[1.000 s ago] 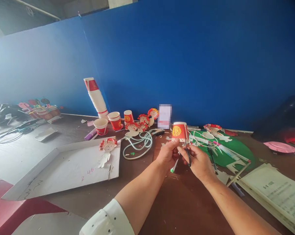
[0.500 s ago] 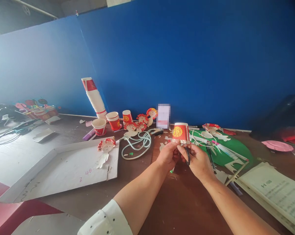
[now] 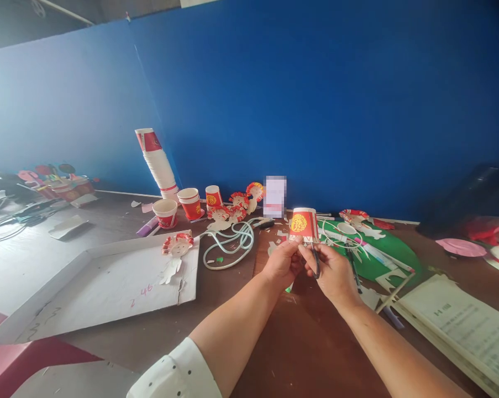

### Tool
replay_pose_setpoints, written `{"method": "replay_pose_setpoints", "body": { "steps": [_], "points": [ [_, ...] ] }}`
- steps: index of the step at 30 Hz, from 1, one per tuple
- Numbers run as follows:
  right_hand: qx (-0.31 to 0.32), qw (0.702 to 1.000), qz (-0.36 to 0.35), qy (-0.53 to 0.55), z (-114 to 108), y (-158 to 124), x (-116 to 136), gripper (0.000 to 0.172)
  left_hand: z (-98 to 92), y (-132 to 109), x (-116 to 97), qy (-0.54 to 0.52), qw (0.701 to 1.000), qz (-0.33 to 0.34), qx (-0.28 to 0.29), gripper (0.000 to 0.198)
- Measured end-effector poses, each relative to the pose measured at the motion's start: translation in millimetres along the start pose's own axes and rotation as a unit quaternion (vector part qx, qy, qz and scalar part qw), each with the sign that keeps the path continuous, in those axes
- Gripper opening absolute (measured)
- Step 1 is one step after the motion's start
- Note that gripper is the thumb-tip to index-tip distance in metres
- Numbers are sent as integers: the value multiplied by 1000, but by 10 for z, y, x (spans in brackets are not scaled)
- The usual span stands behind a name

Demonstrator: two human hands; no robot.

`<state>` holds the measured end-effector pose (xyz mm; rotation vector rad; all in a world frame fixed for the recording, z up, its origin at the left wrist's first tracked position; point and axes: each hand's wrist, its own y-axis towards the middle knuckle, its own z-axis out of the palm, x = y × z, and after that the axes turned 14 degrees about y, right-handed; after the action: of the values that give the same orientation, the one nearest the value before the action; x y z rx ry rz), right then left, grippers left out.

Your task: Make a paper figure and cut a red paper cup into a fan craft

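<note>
The left hand (image 3: 283,264) holds an upturned red cup (image 3: 303,224); the right hand (image 3: 333,271) grips scissors (image 3: 316,263).

Below the held cup (image 3: 303,225), the scissors (image 3: 316,260) show little but a dark handle; the right hand (image 3: 334,272) covers part of it, and the blades cannot be made out. The left hand (image 3: 280,265), also below the cup, has some fingers folded out of sight. Just left of the cup, the card (image 3: 274,196) is blurred into squares, its marks unreadable. Well to the cup's right, the book (image 3: 460,326) runs off the edge, its small print illegible. Far left of the cup, cords (image 3: 21,221) are cut by the edge; to its lower left, the spotted sleeve (image 3: 174,370) is cut at the bottom.
</note>
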<state>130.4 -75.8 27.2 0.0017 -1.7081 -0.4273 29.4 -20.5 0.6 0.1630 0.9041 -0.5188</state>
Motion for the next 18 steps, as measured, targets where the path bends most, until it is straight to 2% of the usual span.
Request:
{"method": "replay_pose_setpoints", "body": {
  "steps": [9,18],
  "points": [
    [-2,998,37,45,5,-3,35,36,41,-22,-73,-92,994,-58,-22,38],
    [-17,996,61,63,23,-10,59,35,-27,9,-46,-72,997,-19,-13,37]
  ]
}}
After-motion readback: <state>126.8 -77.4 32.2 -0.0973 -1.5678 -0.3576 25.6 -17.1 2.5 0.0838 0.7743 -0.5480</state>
